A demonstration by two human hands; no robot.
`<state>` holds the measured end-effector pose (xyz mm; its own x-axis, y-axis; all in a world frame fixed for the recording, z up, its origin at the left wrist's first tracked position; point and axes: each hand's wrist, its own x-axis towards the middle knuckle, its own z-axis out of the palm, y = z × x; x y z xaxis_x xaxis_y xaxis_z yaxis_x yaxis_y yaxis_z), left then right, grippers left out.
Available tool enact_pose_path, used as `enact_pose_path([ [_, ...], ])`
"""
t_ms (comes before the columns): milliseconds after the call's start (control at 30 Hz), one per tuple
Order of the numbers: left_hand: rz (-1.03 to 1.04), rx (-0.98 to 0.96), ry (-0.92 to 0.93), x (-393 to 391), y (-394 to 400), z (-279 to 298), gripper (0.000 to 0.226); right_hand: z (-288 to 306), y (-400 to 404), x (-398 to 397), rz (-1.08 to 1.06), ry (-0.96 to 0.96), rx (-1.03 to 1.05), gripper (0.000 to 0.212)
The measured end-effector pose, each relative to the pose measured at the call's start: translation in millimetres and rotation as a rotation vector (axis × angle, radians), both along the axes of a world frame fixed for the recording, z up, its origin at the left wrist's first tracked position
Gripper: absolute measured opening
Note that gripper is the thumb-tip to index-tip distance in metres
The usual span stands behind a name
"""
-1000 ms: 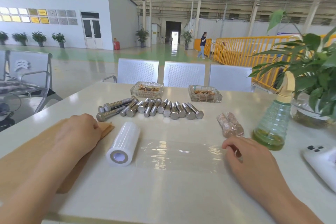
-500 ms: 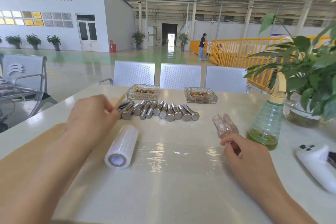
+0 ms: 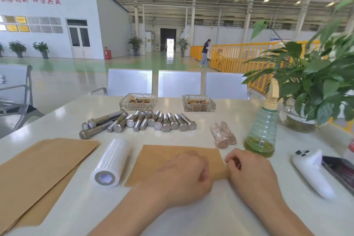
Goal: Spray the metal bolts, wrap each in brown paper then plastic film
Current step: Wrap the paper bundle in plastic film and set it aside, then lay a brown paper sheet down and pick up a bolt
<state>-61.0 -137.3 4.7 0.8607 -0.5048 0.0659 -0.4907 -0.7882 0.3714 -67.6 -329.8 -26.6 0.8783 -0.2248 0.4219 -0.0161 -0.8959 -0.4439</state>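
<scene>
A brown paper sheet (image 3: 178, 157) is being pressed flat on the bench (image 3: 239, 214) by the left hand (image 3: 183, 176), fingers curled loosely on top – whether it is pinched cannot be told. Its right edge, likely with film, is being pinched by the right hand (image 3: 251, 170).

If either grip is eased, the sheet is being left free to skew or crease. The film roll (image 3: 110, 163), just beside, could be nudged.

Being counted: roughly fifteen bare bolts (image 3: 141, 121) – two wrapped bolts (image 3: 223, 134), one spray bottle (image 3: 262, 130), one paper stack (image 3: 38, 168).

Brown paper sheet (image 3: 172, 156) — silver bolts (image 3: 145, 121), white film roll (image 3: 110, 162), green-tinted spray bottle (image 3: 261, 130).
</scene>
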Motion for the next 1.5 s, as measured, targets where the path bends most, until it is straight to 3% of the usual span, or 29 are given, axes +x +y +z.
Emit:
enact_pose_path([
  [100, 0.035, 0.029, 0.031, 6, 9, 8, 0.044, -1, -1, 1, 0.015, 0.002, 0.039, 0.018],
  [233, 0.083, 0.170, 0.015, 17, 23, 5, 0.053, 0, -2, 1, -0.004, -0.022, 0.179, 0.027],
  [467, 0.159, 0.309, 0.118, 11, 30, -10, 0.066, 4, 3, 0, -0.006, -0.024, 0.142, 0.026],
  [867, 0.220, 0.345, 0.095, -8, 19, -11, 0.064, 4, 5, -1, 0.002, 0.040, 0.063, 0.021],
  [967, 0.263, 0.236, 0.046, 1, 22, 3, 0.055, 3, 4, 0, 0.000, 0.040, 0.064, 0.021],
  [1133, 0.341, 0.018, -0.213, 68, 2, 32, 0.030, 2, 6, 2, 0.017, -0.020, 0.052, 0.019],
  [1400, 0.236, 0.345, -0.112, 137, -42, 20, 0.035, 1, -2, 7, 0.051, -0.043, 0.117, 0.020],
  [1500, 0.245, 0.316, -0.192, 140, -45, 15, 0.036, 1, 0, 8, 0.048, -0.043, 0.102, 0.019],
])
